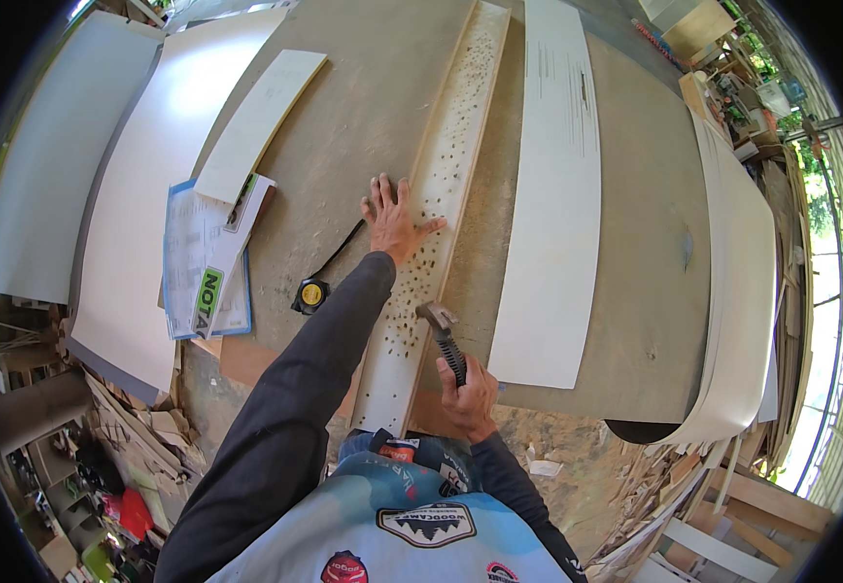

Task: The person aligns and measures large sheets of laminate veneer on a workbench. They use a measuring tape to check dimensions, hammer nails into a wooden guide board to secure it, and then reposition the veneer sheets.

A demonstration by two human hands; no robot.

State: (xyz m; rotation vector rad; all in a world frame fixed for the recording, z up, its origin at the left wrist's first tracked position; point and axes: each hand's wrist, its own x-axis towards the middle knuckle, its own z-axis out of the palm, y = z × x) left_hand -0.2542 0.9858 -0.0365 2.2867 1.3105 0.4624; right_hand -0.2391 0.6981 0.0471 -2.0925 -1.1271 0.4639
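A long, narrow white board (387, 374) with raised wooden edges runs from close to my body to the far side of the table. Many small dark brown bits (428, 257), too small to name, are scattered along it. My left hand (400, 225) rests across its left edge, fingers spread and holding nothing. In my right hand (470, 396) is a hammer (452, 354), gripped by its black handle. The hammer's metal head points away from me, over the right edge of the board near the bits. Left of my left forearm lies a black and yellow tape measure (310, 294).
Right of the board, a wide white panel (550, 214) lies on the brown tabletop (650, 243). To the left are a short white panel (261, 126), papers in a blue-edged folder (193, 228) and large pale sheets (164, 185). Wood scraps (635, 496) lie below the table.
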